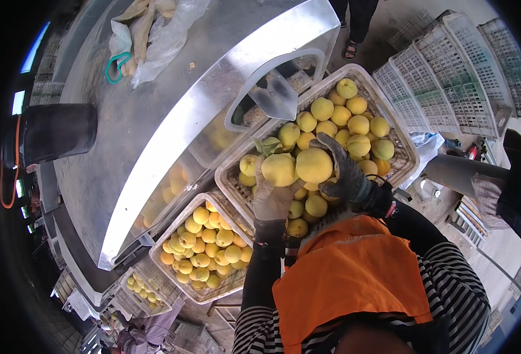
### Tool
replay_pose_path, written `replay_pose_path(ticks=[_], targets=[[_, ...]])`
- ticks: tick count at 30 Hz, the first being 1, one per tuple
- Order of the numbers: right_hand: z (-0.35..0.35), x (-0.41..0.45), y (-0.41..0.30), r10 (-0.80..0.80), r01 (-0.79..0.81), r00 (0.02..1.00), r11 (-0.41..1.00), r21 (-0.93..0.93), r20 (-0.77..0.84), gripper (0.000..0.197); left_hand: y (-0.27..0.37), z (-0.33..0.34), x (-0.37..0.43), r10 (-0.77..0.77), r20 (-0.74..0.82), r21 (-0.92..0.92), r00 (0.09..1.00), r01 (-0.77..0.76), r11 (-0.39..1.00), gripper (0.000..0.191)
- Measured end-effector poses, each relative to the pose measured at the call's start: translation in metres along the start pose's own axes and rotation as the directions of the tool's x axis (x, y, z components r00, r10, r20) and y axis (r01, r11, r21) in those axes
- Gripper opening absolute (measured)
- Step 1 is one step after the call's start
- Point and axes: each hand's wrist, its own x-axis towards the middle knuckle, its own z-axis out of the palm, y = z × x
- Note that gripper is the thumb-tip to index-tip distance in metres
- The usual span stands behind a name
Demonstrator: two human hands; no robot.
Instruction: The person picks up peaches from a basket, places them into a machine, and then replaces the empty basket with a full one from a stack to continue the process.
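Yellow peaches (358, 125) fill a white plastic crate (402, 146) in front of me. Above it, my left hand (271, 197), in a light glove with a dark cuff, holds one yellow peach (278, 170). My right hand (344, 172), in a dark grey glove, has its fingers around another yellow peach (314, 165). The two held peaches are side by side, close together. Green leaves (268, 146) lie just beyond the left one. Smaller orange-yellow peaches (200, 248) fill a second crate (205, 299) at the lower left.
A curved metal table (154, 128) with an opening in its side stands beyond the crates, bearing gloves (141, 33) and a plastic bag (172, 40). Empty crates (446, 79) are stacked at upper right. A person's legs (361, 22) show at the top; another person (141, 338) is at lower left.
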Motion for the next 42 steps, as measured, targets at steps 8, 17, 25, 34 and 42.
replay_pose_path(ticks=[8,17,25,34,42], targets=[[0.008,-0.011,-0.029,-0.218,0.211,0.975,0.969,0.132,0.040,0.071,0.009,0.036,-0.001,0.140,-0.072,0.030,0.988,-0.138,0.990,0.052],[0.005,-0.008,-0.049,-0.420,0.432,0.896,0.754,-0.495,0.142,0.077,-0.014,0.041,-0.004,0.003,-0.181,-0.100,0.983,-0.022,0.995,0.048],[0.007,0.011,-0.057,-0.190,0.234,0.972,0.834,-0.500,0.136,0.082,0.011,0.063,0.016,0.318,-0.188,0.412,0.929,-0.219,0.885,0.067],[0.029,0.173,-0.016,-0.334,0.090,0.935,0.554,-0.828,-0.122,0.065,0.002,0.016,0.025,0.390,-0.060,0.686,0.919,-0.246,0.685,0.081],[0.036,0.061,-0.039,-0.289,0.375,0.918,0.855,-0.358,0.272,0.099,0.021,0.031,0.036,0.434,0.245,0.927,0.867,-0.341,0.158,0.090]])
